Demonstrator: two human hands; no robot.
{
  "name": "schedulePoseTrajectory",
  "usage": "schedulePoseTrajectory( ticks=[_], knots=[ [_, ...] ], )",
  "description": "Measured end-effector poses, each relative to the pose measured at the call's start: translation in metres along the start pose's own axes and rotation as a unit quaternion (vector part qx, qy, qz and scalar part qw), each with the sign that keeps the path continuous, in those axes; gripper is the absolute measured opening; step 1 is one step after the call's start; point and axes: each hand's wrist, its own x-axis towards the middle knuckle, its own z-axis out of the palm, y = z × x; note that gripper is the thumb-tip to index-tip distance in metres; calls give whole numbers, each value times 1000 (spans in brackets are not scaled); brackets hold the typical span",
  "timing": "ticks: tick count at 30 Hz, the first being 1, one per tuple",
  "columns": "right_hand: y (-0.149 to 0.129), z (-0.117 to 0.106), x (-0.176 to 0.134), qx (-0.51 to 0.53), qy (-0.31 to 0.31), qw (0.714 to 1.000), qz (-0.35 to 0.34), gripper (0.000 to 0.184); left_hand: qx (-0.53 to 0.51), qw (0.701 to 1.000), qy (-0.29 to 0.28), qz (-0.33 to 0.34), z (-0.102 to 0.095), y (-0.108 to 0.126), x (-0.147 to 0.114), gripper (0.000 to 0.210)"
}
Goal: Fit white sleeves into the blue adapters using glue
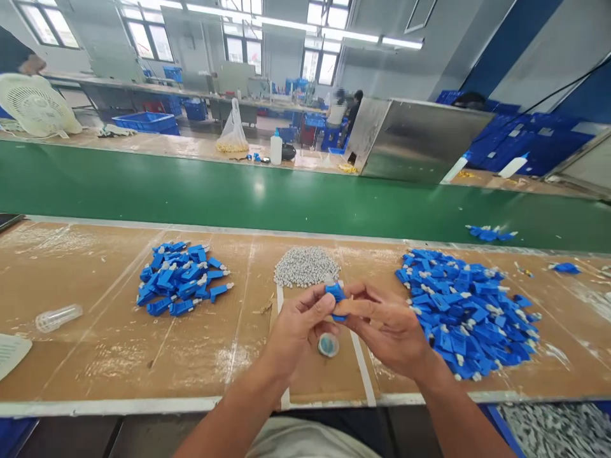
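Note:
A small blue plastic part (336, 291) with a whitish tip is held up over the table in front of me. My left hand (301, 318) pinches it between thumb and fingers. From the other side, my right hand (389, 327) has its fingertips closed on the same part, hiding some of it. Just below the hands is a small round clear pot (328, 345) with something teal inside. Beyond them lies a heap of small grey pellets (308, 267). Blue parts with whitish tips form a smaller pile (181, 278) on the left and a larger pile (470, 315) on the right.
A green belt (258, 191) runs across behind the brown tabletop (191, 362), with a few blue parts (491, 233) on it at right. A clear tube (58, 318) lies at left. A white bottle (275, 147) and a fan (35, 105) stand beyond the belt.

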Motion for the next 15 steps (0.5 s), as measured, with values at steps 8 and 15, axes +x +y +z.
schedulePoseTrajectory(
  ticks=[8,15],
  knots=[
    [31,18,-61,80,156,951,253,28,-68,991,106,-46,-33,-20,-8,36],
    [50,41,-83,75,79,928,355,29,-84,984,142,-65,-57,-42,-12,29]
  ],
)
